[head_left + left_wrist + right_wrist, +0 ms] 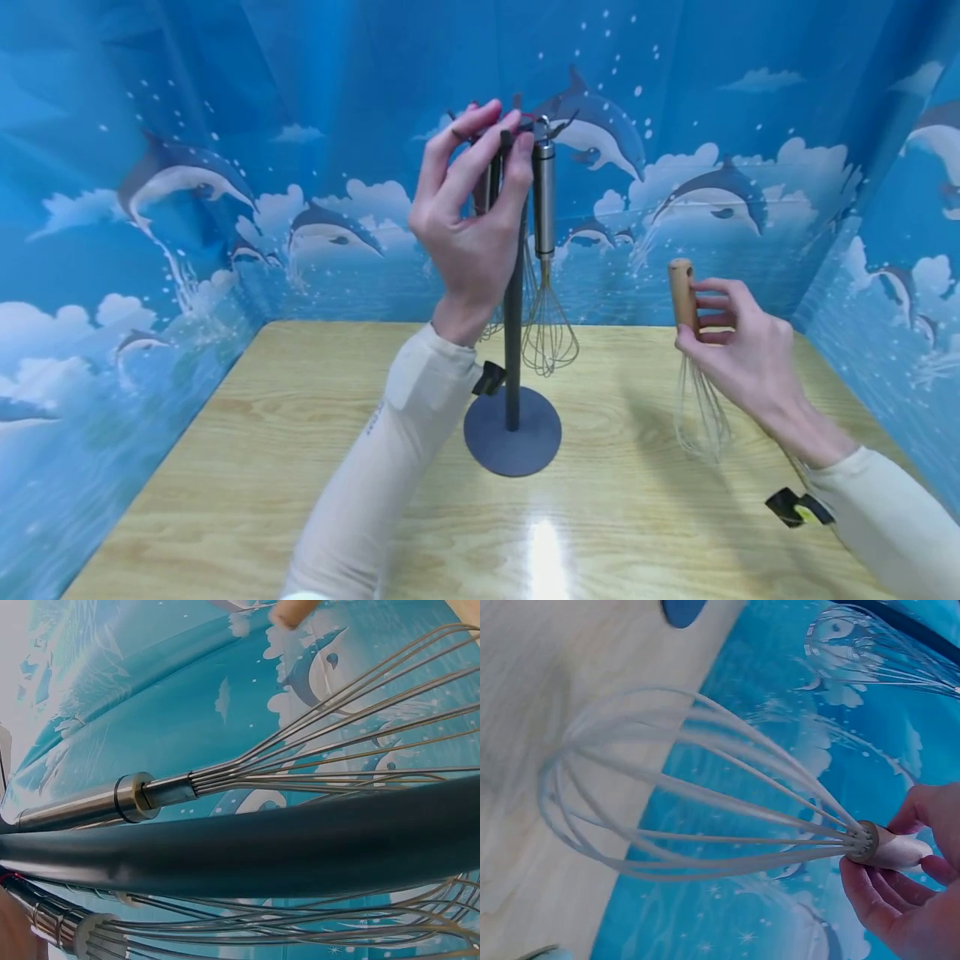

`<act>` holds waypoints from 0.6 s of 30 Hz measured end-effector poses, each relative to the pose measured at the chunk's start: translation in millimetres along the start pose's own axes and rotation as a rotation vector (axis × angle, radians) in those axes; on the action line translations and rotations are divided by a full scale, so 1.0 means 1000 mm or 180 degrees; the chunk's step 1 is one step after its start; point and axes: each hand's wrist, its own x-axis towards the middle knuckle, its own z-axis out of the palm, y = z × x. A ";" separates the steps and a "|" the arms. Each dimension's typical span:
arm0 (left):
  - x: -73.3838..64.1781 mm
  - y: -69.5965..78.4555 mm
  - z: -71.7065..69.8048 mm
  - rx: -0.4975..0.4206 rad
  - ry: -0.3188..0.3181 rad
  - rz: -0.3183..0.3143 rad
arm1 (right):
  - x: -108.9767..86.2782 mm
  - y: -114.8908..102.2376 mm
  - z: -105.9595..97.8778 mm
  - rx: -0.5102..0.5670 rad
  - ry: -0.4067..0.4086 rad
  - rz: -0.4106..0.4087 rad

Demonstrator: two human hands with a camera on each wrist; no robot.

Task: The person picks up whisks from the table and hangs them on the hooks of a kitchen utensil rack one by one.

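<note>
A dark metal stand (513, 358) with hooks at its top rises from a round base. My left hand (472, 237) grips the top of the stand, its fingers and thumb bent about the hooks. Beside it hangs a steel-handled whisk (544, 204), wires downward. Another whisk (67, 930) hangs on the other side of the pole, partly covered by the hand in the head view. Out to the right, my right hand (753, 362) holds a whisk (682, 296) by its wooden handle, upright above the table. Its pale wire loops (697, 791) point down.
The wood-grain table (300, 400) carries the stand's round base (487, 446) near its middle. A blue backdrop (337, 83) printed with dolphins and clouds encloses the back and both sides.
</note>
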 end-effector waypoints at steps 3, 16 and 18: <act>0.000 0.000 0.000 0.0067 0.0038 0.0005 | 0.005 -0.009 -0.002 0.0126 0.0110 0.0039; -0.002 0.000 0.004 -0.0003 0.0090 0.0028 | 0.037 -0.053 -0.017 0.0724 0.0536 -0.0012; -0.002 -0.001 0.003 -0.0002 0.0100 0.0015 | 0.041 -0.061 -0.018 0.0842 0.0544 -0.0054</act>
